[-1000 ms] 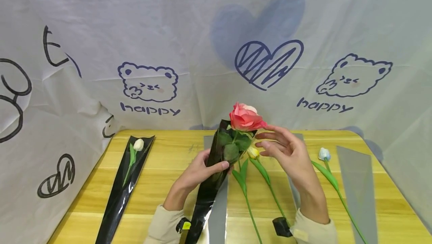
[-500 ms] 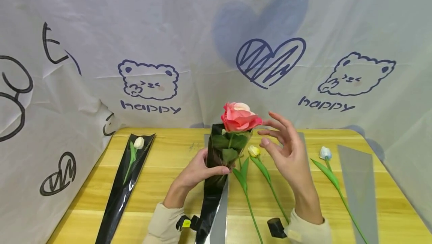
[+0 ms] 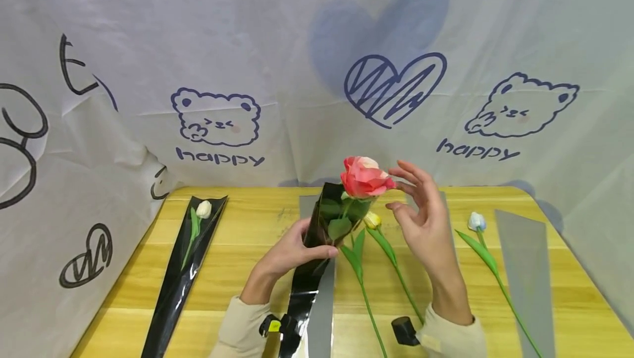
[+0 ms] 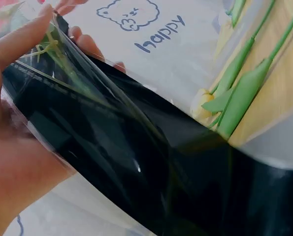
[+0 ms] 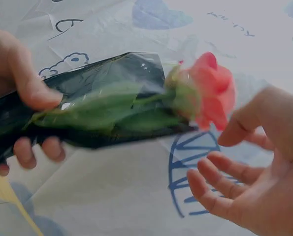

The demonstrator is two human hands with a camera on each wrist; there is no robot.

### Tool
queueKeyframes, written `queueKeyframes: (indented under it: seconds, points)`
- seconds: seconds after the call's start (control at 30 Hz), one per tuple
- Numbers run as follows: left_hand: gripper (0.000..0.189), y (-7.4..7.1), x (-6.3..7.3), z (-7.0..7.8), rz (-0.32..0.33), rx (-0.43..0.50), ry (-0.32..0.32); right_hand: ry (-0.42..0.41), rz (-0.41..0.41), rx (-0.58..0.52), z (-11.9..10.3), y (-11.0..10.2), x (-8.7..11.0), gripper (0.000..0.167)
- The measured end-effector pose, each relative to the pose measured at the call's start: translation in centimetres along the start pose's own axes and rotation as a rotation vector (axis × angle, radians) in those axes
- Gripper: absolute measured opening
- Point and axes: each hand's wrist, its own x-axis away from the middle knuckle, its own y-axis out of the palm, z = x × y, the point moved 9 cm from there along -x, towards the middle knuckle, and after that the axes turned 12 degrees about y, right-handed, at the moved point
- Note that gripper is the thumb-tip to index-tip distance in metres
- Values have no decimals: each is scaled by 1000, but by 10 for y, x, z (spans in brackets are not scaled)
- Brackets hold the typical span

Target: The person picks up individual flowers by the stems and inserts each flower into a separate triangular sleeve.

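My left hand grips a black flower sleeve with a clear front, thumb across the front and fingers behind. Inside it stands a pink rose, its green leaves behind the film and its bloom out past the sleeve's top. My right hand is spread to the right of the bloom, fingers loosely bent and holding nothing. In the right wrist view the fingertips are close to the petals of the rose; whether they touch I cannot tell.
A white tulip lies in another black sleeve at left. Grey sleeves lie on the wooden table. A yellow tulip and a blue-white tulip lie at right. A printed cloth hangs behind.
The wrapped rose swung left and more upright, then tilted back to the right. My right hand drew slightly away from the bloom. The left hand kept its grip on the sleeve.
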Motion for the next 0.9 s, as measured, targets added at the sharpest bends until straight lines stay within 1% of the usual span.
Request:
queueKeyframes:
  seconds: [0.07, 0.13, 0.2, 0.23, 0.3, 0.37, 0.4, 0.43, 0.5, 0.6, 0.67, 0.73, 0.77, 0.83, 0.9]
  points:
    - [58, -1, 1, -2, 13, 48, -11, 67, -3, -8, 11, -1, -2, 51]
    - [62, -1, 2, -4, 14, 77, -24, 124, -41, -14, 22, 3, -4, 37]
    - [62, 1, 2, -5, 1, 82, -35, 153, -92, -17, 29, 10, -4, 27]
    - [61, 3, 2, -5, -11, 79, -43, 156, -108, -19, 31, 14, -4, 23]
    - [63, 5, 1, -4, -38, 52, -45, 139, -112, -25, 31, 18, -4, 17]
    - [70, 4, 0, 1, -44, 22, -38, 111, -85, -27, 28, 20, -4, 12]
    - [75, 1, -1, 6, -26, 5, -25, 96, -64, -22, 27, 20, -4, 10]
    - [76, -3, -1, 11, 9, -4, -10, 86, -45, -18, 25, 20, -5, 8]
    - [70, -14, -2, 23, 126, -7, 28, 73, -20, -12, 22, 21, -5, 7]
    - [48, -31, -3, 41, 339, -32, 79, 63, -3, 3, 19, 22, -5, 8]
    - [34, -38, -3, 49, 446, -58, 98, 56, -6, 14, 17, 24, -4, 9]
    - [27, -41, -2, 56, 517, -107, 121, 45, -3, 27, 14, 25, -2, 10]
    - [25, -42, -2, 60, 543, -130, 135, 37, 1, 33, 12, 26, -1, 11]
    - [23, -43, -1, 69, 575, -180, 186, 21, 18, 39, 8, 28, 1, 12]
    - [20, -42, -1, 77, 586, -238, 242, 3, 45, 45, 4, 30, 3, 13]
